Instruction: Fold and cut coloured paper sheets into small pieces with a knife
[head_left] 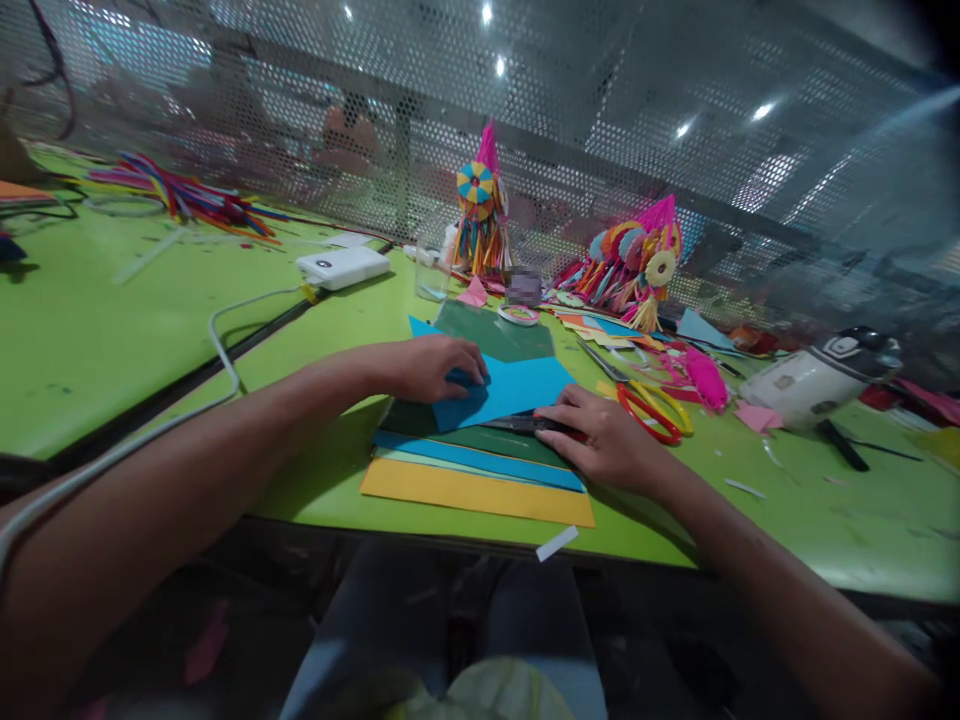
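no lettering here is large enough to read; the blue sheet point(510, 390), matte sky-blue paper, lies askew on top of a stack point(480, 495) of five coloured layers, under both hands. the left hand point(431, 368) curls its fingers onto the sheet's left corner, whether nipping it i cannot tell, while the right hand point(607, 440) lies spread flat, fingertips pressing a dark narrow tool point(517, 424) along the sheet's near edge. just beyond the right knuckles lies one pair of red-and-yellow scissors point(654, 408).

A bright blue paper sheet point(510, 388) tops dark green, blue and yellow sheets point(472, 492) on a lime-green table point(112, 330).
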